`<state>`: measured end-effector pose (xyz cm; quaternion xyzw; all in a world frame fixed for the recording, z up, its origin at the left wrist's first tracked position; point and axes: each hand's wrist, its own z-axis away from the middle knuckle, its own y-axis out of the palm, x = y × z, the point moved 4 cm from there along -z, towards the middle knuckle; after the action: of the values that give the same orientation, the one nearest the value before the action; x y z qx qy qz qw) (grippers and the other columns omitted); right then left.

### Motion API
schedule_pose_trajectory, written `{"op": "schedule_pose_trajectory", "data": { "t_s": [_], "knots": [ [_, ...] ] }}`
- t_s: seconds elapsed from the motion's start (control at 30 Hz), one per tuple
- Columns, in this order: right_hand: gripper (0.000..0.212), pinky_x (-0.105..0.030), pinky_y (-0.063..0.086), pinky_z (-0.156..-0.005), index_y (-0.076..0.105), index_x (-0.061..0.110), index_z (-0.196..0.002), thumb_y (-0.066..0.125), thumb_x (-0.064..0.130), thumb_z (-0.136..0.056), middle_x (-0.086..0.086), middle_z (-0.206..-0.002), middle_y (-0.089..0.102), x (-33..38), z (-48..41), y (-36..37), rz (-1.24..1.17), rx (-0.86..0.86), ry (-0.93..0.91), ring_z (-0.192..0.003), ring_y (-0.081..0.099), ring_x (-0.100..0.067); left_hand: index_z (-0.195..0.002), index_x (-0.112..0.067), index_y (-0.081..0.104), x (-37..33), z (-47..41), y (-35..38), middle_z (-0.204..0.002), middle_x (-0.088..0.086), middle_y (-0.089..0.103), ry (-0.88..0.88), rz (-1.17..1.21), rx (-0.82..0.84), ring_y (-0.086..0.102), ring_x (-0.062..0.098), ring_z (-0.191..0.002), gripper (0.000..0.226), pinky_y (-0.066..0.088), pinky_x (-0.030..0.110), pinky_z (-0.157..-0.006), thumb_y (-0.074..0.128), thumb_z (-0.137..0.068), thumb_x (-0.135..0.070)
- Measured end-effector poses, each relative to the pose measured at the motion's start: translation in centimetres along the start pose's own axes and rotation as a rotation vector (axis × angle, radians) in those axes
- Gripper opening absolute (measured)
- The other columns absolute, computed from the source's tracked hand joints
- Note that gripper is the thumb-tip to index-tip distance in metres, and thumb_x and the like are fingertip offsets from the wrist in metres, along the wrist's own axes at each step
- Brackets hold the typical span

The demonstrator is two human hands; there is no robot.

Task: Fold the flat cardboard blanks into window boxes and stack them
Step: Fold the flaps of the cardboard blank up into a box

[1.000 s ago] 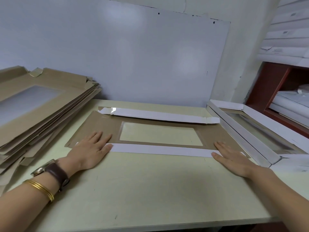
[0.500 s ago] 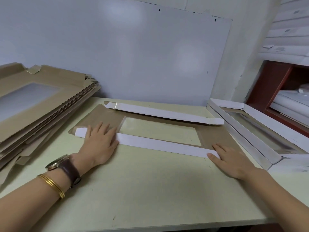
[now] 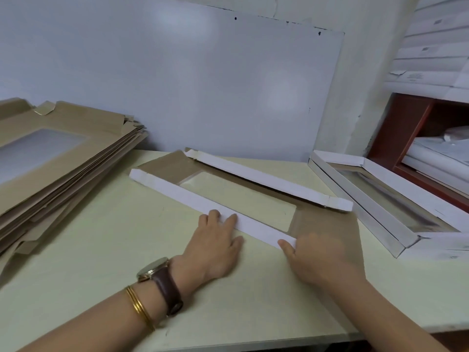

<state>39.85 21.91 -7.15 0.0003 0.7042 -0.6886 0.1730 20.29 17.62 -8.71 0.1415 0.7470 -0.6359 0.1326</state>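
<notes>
Cardboard blank lies flat mid-table, brown side up, its window showing. Both long side strips are turned over white; the end flaps at 9 and 3 o'clock look unfolded, so this box seems about half formed. The left hand and right hand press open-palmed on the near strip, gripping nothing. At 3 o'clock a finished box waits; at 9 o'clock a thick pile of blanks remains.

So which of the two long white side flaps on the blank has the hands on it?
The near flap, under the left hand and right hand. The far flap, on the wall side of the window, is untouched.
</notes>
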Motion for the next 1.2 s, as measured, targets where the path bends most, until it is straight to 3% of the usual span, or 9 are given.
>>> {"op": "schedule_pose_trajectory", "data": {
  "t_s": [0.17, 0.37, 0.47, 0.6, 0.67, 0.83, 0.97, 1.1, 1.2],
  "knots": [
    [0.055, -0.031, 0.040, -0.073, 0.062, 0.018, -0.112, 0.015, 0.046, -0.104, -0.003, -0.112, 0.063, 2.0, 0.1, -0.9, 0.059, -0.003, -0.055, -0.103, 0.060, -0.023, -0.153, -0.031, 0.011, -1.8, -1.2, 0.6, -0.152, 0.010, 0.017, 0.008, 0.126, 0.128, 0.017, 0.025, -0.139, 0.054, 0.022, 0.033, -0.111, 0.027, -0.102, -0.041],
    [0.043, -0.036, 0.042, -0.082, 0.035, 0.017, -0.143, 0.030, 0.020, -0.101, -0.009, -0.127, 0.055, 5.4, -0.5, -1.6, 0.079, 0.049, -0.235, -0.116, 0.052, -0.031, -0.150, -0.039, 0.021, -2.5, -3.0, 1.3, -0.143, 0.010, 0.029, 0.054, 0.284, 0.140, 0.030, 0.028, -0.135, 0.047, 0.024, 0.029, -0.108, 0.023, -0.104, -0.039],
    [0.039, -0.036, 0.044, -0.091, 0.045, 0.017, -0.137, 0.036, 0.023, -0.100, -0.005, -0.129, 0.055, 6.8, -0.5, -2.6, 0.089, 0.042, -0.228, -0.120, 0.051, -0.026, -0.147, -0.041, 0.031, -2.1, -4.0, 1.3, -0.152, 0.010, 0.023, 0.044, 0.267, 0.147, 0.022, 0.028, -0.141, 0.044, 0.018, 0.029, -0.111, 0.023, -0.103, -0.042],
    [0.037, -0.031, 0.033, -0.076, 0.052, 0.014, -0.130, 0.033, 0.018, -0.099, -0.008, -0.124, 0.057, 8.4, 0.1, -3.8, 0.034, -0.027, -0.314, -0.112, 0.055, -0.027, -0.126, -0.020, 0.057, -1.2, -5.3, 0.5, -0.140, 0.007, 0.047, 0.087, 0.152, 0.204, 0.028, 0.026, -0.134, 0.041, 0.023, 0.033, -0.110, 0.024, -0.104, -0.031],
    [0.039, -0.032, 0.030, -0.073, 0.056, 0.013, -0.126, 0.026, 0.023, -0.102, -0.011, -0.121, 0.059, 8.7, 0.4, -4.4, -0.020, -0.051, -0.320, -0.107, 0.056, -0.028, -0.124, -0.016, 0.057, -0.6, -6.0, -0.3, -0.135, 0.007, 0.052, 0.105, -0.002, 0.221, 0.037, 0.027, -0.117, 0.037, 0.026, 0.033, -0.106, 0.027, -0.104, -0.024],
    [0.044, -0.030, 0.028, -0.064, 0.061, 0.012, -0.103, 0.022, 0.032, -0.101, -0.012, -0.098, 0.058, 8.7, 0.3, -5.5, -0.166, -0.040, -0.322, -0.080, 0.043, -0.026, -0.126, -0.016, 0.060, 0.4, -6.8, -0.4, -0.145, 0.008, 0.044, 0.182, -0.374, 0.323, 0.028, 0.038, -0.131, 0.037, 0.028, 0.040, -0.109, 0.033, -0.102, -0.024],
    [0.033, -0.033, 0.033, -0.070, 0.045, 0.017, -0.082, 0.025, 0.037, -0.099, -0.004, -0.083, 0.044, 7.3, -0.9, -5.6, -0.268, 0.021, -0.294, -0.081, 0.044, -0.026, -0.123, -0.020, 0.061, 0.0, -6.7, -0.4, -0.130, -0.005, 0.056, 0.222, -0.430, 0.231, 0.029, 0.033, -0.127, 0.035, 0.036, 0.036, -0.085, 0.036, -0.099, -0.020],
    [0.031, -0.032, 0.036, -0.058, 0.044, 0.016, -0.065, 0.041, 0.028, -0.092, -0.002, -0.072, 0.048, 5.4, -3.4, -4.9, -0.501, 0.038, -0.218, -0.068, 0.048, -0.022, -0.114, -0.013, 0.063, -0.6, -6.6, 0.0, -0.130, 0.003, 0.056, 0.184, -0.444, 0.271, 0.019, 0.023, -0.142, 0.034, 0.026, 0.047, -0.102, 0.039, -0.091, -0.011],
    [0.030, -0.035, 0.046, -0.093, 0.067, 0.012, -0.108, 0.042, 0.018, -0.092, -0.008, -0.115, 0.065, 5.4, -4.4, -3.8, -0.614, 0.047, -0.270, -0.110, 0.057, -0.026, -0.094, -0.016, 0.057, -0.9, -6.5, -0.1, -0.111, 0.003, 0.059, 0.159, -0.426, 0.338, 0.047, 0.024, -0.118, 0.014, 0.023, 0.041, -0.088, 0.045, -0.089, -0.016]
  ]
}}
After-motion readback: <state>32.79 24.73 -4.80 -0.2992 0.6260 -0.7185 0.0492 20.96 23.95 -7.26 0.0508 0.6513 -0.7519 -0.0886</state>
